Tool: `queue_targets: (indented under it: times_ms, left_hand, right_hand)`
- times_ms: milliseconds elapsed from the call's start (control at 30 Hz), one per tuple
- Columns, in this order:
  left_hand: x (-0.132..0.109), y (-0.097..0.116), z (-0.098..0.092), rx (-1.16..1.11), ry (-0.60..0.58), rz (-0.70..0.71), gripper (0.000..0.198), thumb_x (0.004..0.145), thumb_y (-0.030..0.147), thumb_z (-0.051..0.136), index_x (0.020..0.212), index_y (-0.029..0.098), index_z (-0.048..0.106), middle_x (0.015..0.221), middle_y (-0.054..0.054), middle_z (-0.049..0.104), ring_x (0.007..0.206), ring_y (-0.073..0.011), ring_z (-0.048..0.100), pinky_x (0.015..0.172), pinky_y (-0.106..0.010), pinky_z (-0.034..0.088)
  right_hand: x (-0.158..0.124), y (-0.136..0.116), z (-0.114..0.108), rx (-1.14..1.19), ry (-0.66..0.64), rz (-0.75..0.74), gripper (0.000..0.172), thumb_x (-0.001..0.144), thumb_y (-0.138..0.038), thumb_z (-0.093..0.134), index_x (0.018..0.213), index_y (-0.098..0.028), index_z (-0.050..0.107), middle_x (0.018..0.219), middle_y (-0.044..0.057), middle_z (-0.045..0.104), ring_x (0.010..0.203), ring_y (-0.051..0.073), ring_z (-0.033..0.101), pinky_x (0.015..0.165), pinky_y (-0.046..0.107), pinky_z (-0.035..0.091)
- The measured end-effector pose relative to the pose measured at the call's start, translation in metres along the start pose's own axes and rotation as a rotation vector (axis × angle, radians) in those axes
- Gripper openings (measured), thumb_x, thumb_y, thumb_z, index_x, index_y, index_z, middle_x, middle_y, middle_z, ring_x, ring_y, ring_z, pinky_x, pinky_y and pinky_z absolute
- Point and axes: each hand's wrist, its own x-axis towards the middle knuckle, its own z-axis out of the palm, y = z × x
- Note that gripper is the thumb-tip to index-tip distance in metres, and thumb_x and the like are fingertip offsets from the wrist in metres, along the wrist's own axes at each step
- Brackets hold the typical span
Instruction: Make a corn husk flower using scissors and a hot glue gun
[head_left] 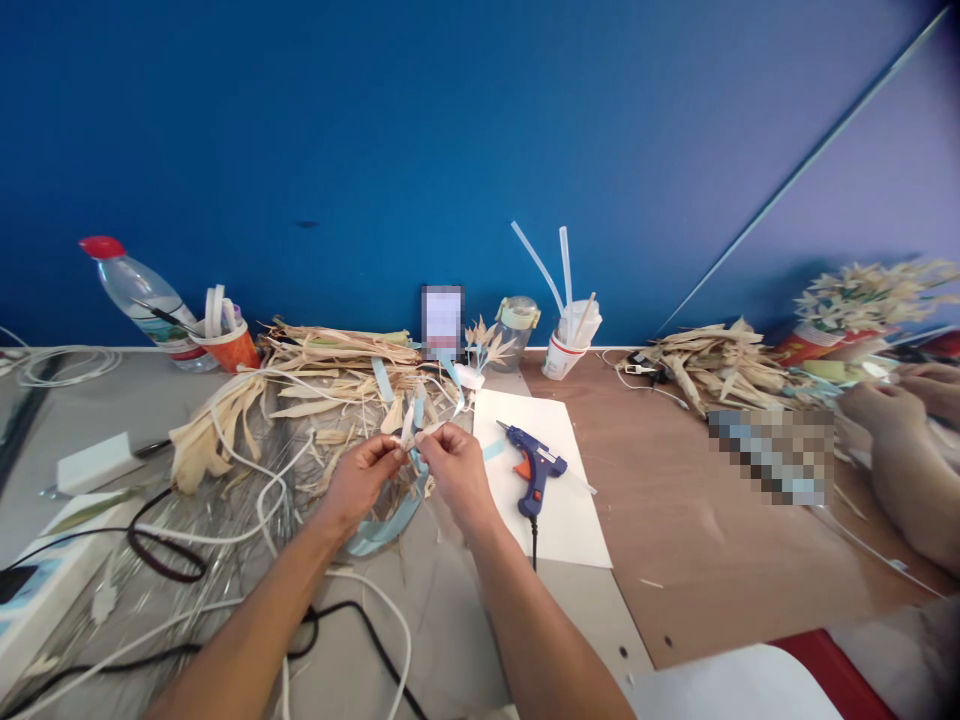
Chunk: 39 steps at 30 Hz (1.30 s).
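Note:
Over the table's middle, my left hand [366,476] and my right hand [456,468] meet, fingers closed in a pinch. Between the fingertips is a small pale strip of corn husk [408,428], pinched by both; its lower end is hidden. A light blue ribbon [388,532] curls on the table just below the hands. Dried corn husks [337,350] lie in a heap behind them. To the right of my right hand, a blue glue gun [534,468] rests on a white sheet [576,530], its nozzle toward the back left.
White cables [262,500] and thin wires cross the left side near a power strip [56,590]. A bottle [142,300], an orange cup [227,348], a phone [442,320], a jar [517,325] and a white cup [562,357] stand behind. At right, another person's hands [885,410] work.

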Motion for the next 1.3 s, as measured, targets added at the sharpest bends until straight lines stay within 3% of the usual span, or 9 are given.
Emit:
queue_targets:
  times_ms: [233, 567, 933, 1067, 1300]
  left_hand:
    - [-0.002, 0.010, 0.003, 0.072, 0.023, 0.046, 0.013, 0.068, 0.031, 0.069, 0.067, 0.019, 0.064, 0.052, 0.005, 0.049, 0.051, -0.0108, 0.040, 0.051, -0.022, 0.032]
    - [-0.003, 0.007, 0.002, 0.051, -0.008, 0.027, 0.020, 0.067, 0.036, 0.069, 0.071, 0.017, 0.064, 0.060, 0.002, 0.057, 0.055, -0.0118, 0.046, 0.055, -0.024, 0.037]
    - [0.003, 0.001, -0.001, -0.007, 0.082, 0.057, 0.022, 0.063, 0.038, 0.068, 0.069, 0.017, 0.062, 0.061, 0.002, 0.060, 0.055, -0.0119, 0.046, 0.054, -0.023, 0.035]
    - [0.004, -0.002, -0.002, -0.011, 0.088, 0.084, 0.022, 0.065, 0.038, 0.066, 0.072, 0.018, 0.062, 0.063, 0.001, 0.060, 0.056, -0.0124, 0.047, 0.055, -0.024, 0.035]
    - [0.005, -0.001, -0.004, -0.032, 0.088, 0.149, 0.019, 0.068, 0.036, 0.063, 0.073, 0.017, 0.063, 0.063, 0.002, 0.061, 0.052, -0.0112, 0.043, 0.054, -0.024, 0.035]
  right_hand:
    - [0.001, 0.003, 0.001, 0.027, 0.004, 0.035, 0.023, 0.070, -0.031, 0.057, 0.053, -0.019, 0.049, 0.047, -0.007, 0.044, 0.046, 0.008, 0.036, 0.047, 0.022, 0.029]
    - [0.007, 0.005, -0.003, 0.195, -0.020, 0.121, 0.023, 0.066, -0.029, 0.059, 0.049, -0.018, 0.048, 0.044, -0.006, 0.046, 0.042, 0.007, 0.035, 0.046, 0.022, 0.028]
    - [0.003, -0.026, -0.018, 0.193, -0.057, 0.067, 0.017, 0.067, -0.032, 0.061, 0.062, -0.017, 0.055, 0.054, -0.005, 0.051, 0.046, 0.007, 0.039, 0.049, 0.021, 0.030]
    - [-0.006, -0.035, -0.041, 0.031, -0.071, 0.046, 0.020, 0.068, -0.036, 0.061, 0.065, -0.017, 0.055, 0.059, -0.004, 0.054, 0.049, 0.007, 0.043, 0.053, 0.022, 0.035]
    - [-0.033, -0.004, -0.118, -0.628, 0.225, 0.042, 0.025, 0.071, -0.040, 0.053, 0.061, -0.018, 0.055, 0.053, -0.003, 0.050, 0.054, 0.014, 0.047, 0.052, 0.025, 0.032]
